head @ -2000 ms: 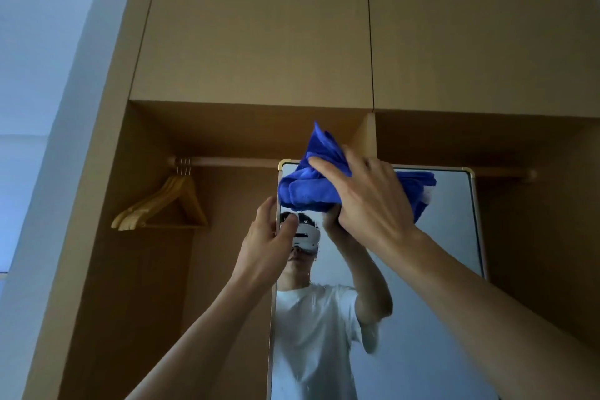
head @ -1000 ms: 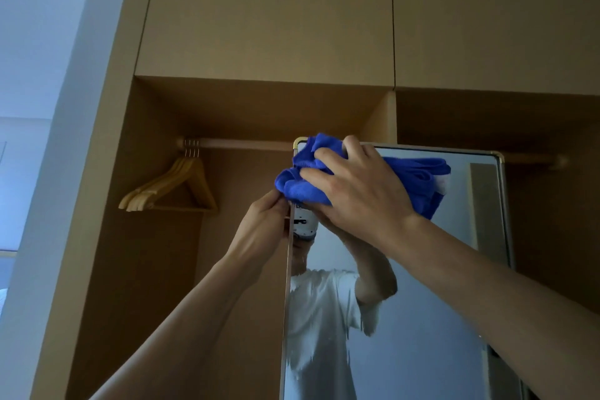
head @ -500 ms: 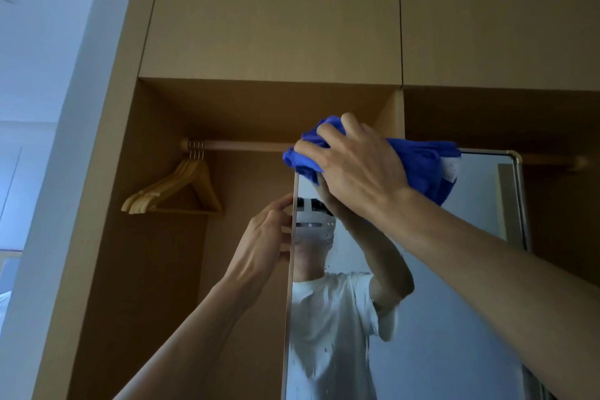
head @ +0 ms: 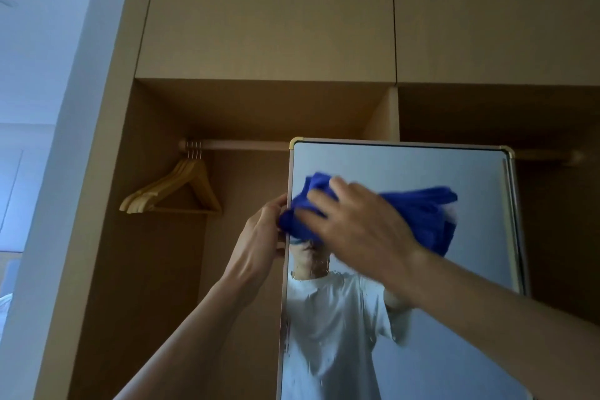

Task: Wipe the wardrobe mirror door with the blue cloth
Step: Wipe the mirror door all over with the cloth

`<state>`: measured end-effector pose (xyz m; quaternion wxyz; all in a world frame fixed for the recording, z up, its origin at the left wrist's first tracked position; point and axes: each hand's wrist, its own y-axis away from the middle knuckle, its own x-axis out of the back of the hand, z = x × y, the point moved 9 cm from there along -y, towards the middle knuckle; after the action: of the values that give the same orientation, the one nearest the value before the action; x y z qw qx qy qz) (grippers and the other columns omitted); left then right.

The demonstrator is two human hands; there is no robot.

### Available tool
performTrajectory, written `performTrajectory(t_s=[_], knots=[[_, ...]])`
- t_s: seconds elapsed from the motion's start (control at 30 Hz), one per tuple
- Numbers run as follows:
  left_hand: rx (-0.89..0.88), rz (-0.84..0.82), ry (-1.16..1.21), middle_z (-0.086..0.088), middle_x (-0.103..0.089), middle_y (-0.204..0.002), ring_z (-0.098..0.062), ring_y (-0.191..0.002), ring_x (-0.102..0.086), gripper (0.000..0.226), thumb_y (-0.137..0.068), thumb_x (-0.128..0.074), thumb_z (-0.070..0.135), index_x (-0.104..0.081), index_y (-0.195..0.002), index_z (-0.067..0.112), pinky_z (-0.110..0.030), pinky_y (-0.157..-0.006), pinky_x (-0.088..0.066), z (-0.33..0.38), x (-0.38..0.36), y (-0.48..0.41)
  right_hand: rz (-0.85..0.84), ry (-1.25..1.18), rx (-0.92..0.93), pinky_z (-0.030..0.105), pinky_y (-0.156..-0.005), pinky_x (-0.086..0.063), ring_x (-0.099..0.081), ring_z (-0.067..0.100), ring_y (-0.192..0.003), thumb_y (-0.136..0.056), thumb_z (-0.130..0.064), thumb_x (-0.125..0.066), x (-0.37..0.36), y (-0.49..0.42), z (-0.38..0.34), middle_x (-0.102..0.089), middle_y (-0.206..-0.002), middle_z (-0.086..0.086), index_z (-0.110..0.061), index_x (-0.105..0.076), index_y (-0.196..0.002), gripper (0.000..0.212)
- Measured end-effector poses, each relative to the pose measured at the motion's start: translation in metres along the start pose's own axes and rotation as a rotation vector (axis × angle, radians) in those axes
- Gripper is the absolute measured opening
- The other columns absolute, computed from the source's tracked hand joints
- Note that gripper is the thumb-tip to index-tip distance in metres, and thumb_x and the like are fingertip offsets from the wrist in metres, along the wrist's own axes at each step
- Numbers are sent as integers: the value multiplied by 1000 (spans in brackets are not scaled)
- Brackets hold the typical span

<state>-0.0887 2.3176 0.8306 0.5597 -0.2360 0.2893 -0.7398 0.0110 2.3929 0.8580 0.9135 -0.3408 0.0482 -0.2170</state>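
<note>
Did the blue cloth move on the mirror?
Yes. The blue cloth slid down: half a second ago it covered the top edge of the mirror door; now bare glass shows above it.

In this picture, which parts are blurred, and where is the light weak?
Head view: the right hand and blue cloth are smeared by motion; the hangers are sharp; the wardrobe interior is dim, the wall at left brighter; streaks mark the mirror door low down.
</note>
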Motion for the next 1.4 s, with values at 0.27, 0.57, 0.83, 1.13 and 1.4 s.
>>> performTrajectory(t_s=[0.27,0.57,0.83,1.13,1.4], knots=[[-11,8,-18,15,-76,-83,-5,-77,-70,38,-109,-28,38,-62,-104,54,-30,-78,-54,2,1,2,38,92,-147,42,-83,-47,-49,33,-104,-89,-21,-65,10,-33,50,-59,-122,11,-18,-63,-121,33],[-17,49,-13,9,-76,-93,-14,-92,-72,45,-110,-29,39,-69,-98,53,-31,-77,-57,-4,-3,5,-20,7,19,39,-81,-48,-49,30,-96,-85,-17,-64,1,8,-8,-59,-113,9,-18,-66,-115,30],[-35,52,-53,18,-76,-85,2,-78,-70,39,-110,-25,43,-61,-110,55,-24,-72,-52,5,0,4,38,94,-116,41,-82,-45,-47,34,-110,-93,-16,-53,16,-37,49,-55,-127,11,-17,-62,-126,34],[-25,78,-55,12,-75,-92,-14,-91,-71,52,-110,-26,43,-67,-89,67,-49,-94,-57,-1,-1,8,6,7,9,36,-78,-48,-52,26,-91,-86,-15,-61,3,5,-6,-60,-107,7,-17,-63,-116,29],[-36,72,-81,21,-75,-82,-2,-83,-69,40,-109,-24,50,-63,-108,56,-33,-80,-54,3,3,1,-14,50,-273,36,-77,-51,-52,32,-104,-93,-19,-65,8,-37,61,-46,-133,23,-28,-52,-139,49]])
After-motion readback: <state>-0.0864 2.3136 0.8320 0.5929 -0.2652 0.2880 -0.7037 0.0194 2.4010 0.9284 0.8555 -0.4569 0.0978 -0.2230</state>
